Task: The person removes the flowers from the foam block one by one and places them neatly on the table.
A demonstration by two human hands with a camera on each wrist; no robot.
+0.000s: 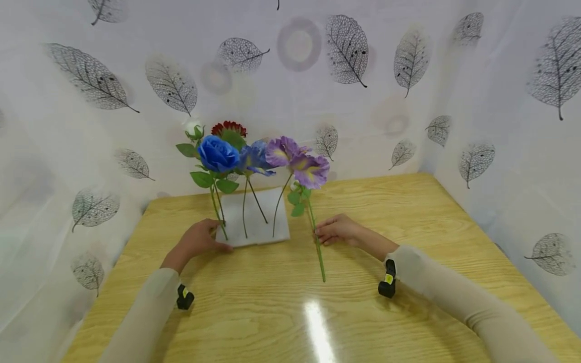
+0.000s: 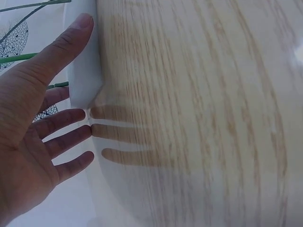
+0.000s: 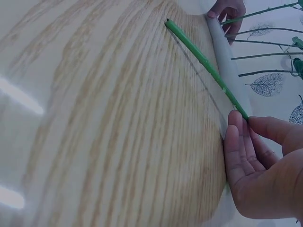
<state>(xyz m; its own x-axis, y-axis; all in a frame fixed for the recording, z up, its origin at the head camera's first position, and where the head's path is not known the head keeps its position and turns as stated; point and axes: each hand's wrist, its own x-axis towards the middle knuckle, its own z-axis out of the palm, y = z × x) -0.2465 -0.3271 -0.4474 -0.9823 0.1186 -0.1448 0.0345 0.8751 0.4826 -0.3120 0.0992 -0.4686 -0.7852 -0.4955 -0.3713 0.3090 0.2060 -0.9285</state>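
Note:
My left hand (image 1: 198,238) is at the left edge of a white foam block (image 1: 258,235), its thumb along the front side and its fingers extended. Several artificial flowers stand in the block: a blue rose (image 1: 219,154), a white bud (image 1: 192,127), a red flower (image 1: 229,129), a blue iris (image 1: 255,159) and a purple iris (image 1: 297,160). To the right of the block, my right hand (image 1: 338,230) pinches a green flower stem (image 3: 196,54) between thumb and fingertips. This stem leans, its lower end towards me; its bloom is mostly hidden behind the purple iris.
The wooden table (image 1: 254,307) has a glossy surface with a bright reflection in front. A white curtain (image 1: 281,101) with leaf prints hangs behind and on both sides. Black wrist cameras (image 1: 388,280) sit on both cuffs.

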